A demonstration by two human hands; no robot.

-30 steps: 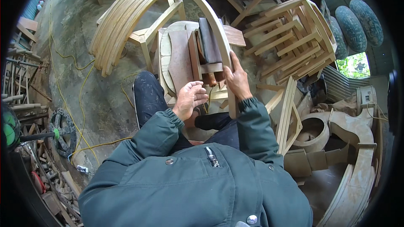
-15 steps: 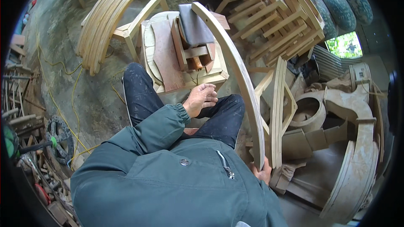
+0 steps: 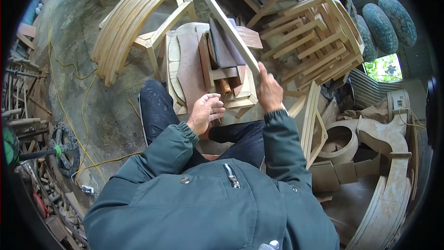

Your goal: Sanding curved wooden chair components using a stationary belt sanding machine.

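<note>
My right hand (image 3: pixel 269 90) is closed around a curved wooden strip (image 3: pixel 227 25). From my grip, the strip slants up to the far left and passes over a grey, smooth-faced block (image 3: pixel 221 48) set in a wooden box. How far it runs below my hand is hidden. My left hand (image 3: pixel 205 112) hovers above my lap with its fingers loosely bent and apart, holding nothing. Just beyond it, a rounded orange-brown handle (image 3: pixel 225 85) sticks out of the box. The box rests on a wooden stand beside a reddish-brown board (image 3: pixel 188 62).
Several curved strips (image 3: pixel 134 23) lie stacked on a wooden frame at the far left. Slatted wooden frames (image 3: pixel 319 41) are piled at the far right. Nearer on the right are straight wooden pieces (image 3: pixel 311 120) and a ring-shaped part (image 3: pixel 337 141). A yellow cord (image 3: pixel 84 139) crosses the floor.
My right hand has come up from beside my right hip to the front, and the strip has shifted away and up with it. My left hand has moved slightly left and nearer.
</note>
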